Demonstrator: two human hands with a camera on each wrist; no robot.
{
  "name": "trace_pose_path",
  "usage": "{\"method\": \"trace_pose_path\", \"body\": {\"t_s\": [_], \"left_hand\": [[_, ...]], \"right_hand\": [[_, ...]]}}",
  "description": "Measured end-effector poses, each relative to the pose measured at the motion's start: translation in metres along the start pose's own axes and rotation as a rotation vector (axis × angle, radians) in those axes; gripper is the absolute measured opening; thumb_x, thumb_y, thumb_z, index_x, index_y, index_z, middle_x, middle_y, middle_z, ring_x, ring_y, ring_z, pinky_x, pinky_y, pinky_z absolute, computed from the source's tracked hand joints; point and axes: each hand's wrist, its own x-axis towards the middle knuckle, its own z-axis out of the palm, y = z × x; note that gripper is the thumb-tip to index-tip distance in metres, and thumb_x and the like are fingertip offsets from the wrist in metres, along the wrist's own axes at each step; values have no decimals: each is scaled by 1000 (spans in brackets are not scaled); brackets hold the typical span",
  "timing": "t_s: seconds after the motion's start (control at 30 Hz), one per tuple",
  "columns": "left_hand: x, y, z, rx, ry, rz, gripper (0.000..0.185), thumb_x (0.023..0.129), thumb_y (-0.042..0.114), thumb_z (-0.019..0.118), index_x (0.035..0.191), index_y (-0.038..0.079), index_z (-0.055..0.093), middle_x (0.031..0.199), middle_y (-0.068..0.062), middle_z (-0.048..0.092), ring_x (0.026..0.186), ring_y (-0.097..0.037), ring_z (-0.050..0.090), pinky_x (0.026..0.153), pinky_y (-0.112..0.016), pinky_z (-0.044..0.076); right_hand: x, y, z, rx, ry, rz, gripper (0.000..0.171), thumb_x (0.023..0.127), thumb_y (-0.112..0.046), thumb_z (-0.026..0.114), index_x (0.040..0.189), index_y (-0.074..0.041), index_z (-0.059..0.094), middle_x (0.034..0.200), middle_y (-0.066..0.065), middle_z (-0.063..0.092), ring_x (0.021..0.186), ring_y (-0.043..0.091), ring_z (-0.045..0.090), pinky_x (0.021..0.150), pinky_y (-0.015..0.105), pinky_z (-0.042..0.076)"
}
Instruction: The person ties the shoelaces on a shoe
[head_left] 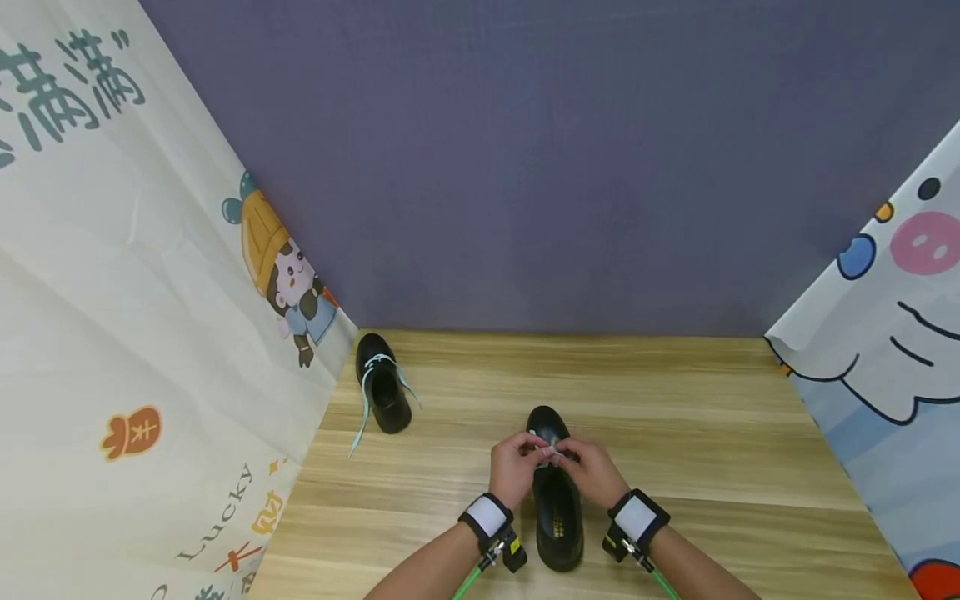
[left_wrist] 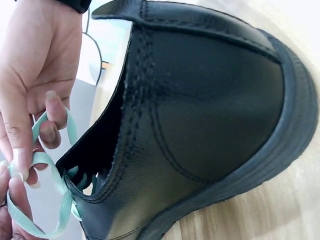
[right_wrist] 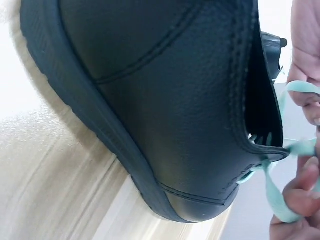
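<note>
While a printed curtain (head_left: 135, 275) with a cartoon child hangs along the left edge, a wooden worktop (head_left: 712, 433) runs across the frame to a second curtain (head_left: 892, 333) bearing a pig-nosed face on the right, a plain purple wall (head_left: 525, 150) behind. Far left on the worktop, close to the first curtain, stands a spare shoe (head_left: 382, 383), black, toe pointing away, its mint lace (head_left: 365, 408) undone and trailing off toward the near-left. Well apart from it, near the front edge and roughly at centre, sits the near shoe (head_left: 557, 508), also black, heel toward the person and toe away.

Both hands meet over its lacing area. The left hand (head_left: 513, 467), wearing a black-and-white wrist strap (head_left: 486, 517), curls its fingers around the mint shoelace (left_wrist: 52, 175); the left wrist view shows the lace looped over the fingertips (left_wrist: 55, 112) just beside the shoe's open throat. The right hand (head_left: 592, 468), strapped the same way, also pinches the lace, its fingers (right_wrist: 300, 195) closed on a flat strand that runs from the eyelets, as the right wrist view shows. Thumbs and forefingers of the two hands touch or nearly touch above the tongue in the head view; which cannot be told. The shoe rests flat on its sole on the wood grain.
</note>
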Motion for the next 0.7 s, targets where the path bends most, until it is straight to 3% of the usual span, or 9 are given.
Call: {"method": "trace_pose_path", "body": {"t_s": [0.13,0.3,0.43,0.53,0.7], "left_hand": [[0,-2,0,21,2,0,7,83,1,79,82,4,73,77,-2,71,65,-5,64,59,-21,53],[0,-3,0,28,-4,-11,7,84,1,78,83,3,72,76,0,69,64,-5,63,59,-24,54],[1,-3,0,9,-20,-31,6,85,0,77,84,3,72,76,0,69,64,-6,64,61,-30,56],[1,-3,-1,15,-23,-30,5,85,1,78,85,2,73,78,0,70,66,-4,63,62,-27,56],[1,-3,-1,12,-32,-33,6,86,3,77,88,-1,73,77,-1,70,66,-3,63,60,-22,53]], "right_hand": [[-1,3,-2,92,-73,28,16,93,-4,69,108,-2,63,84,-1,64,75,7,56,66,26,48],[-4,-9,-7,212,-77,20,22,93,6,64,113,4,54,78,6,59,68,11,50,61,25,40],[-5,9,-2,284,-60,-19,17,93,9,61,108,0,60,89,12,65,80,10,56,66,25,46],[-7,18,-1,320,-69,-103,21,91,12,63,105,-3,67,98,14,69,89,9,60,72,25,50],[-9,21,-2,320,-81,-164,24,87,7,71,107,-6,74,97,9,69,80,6,57,67,23,50]]}}
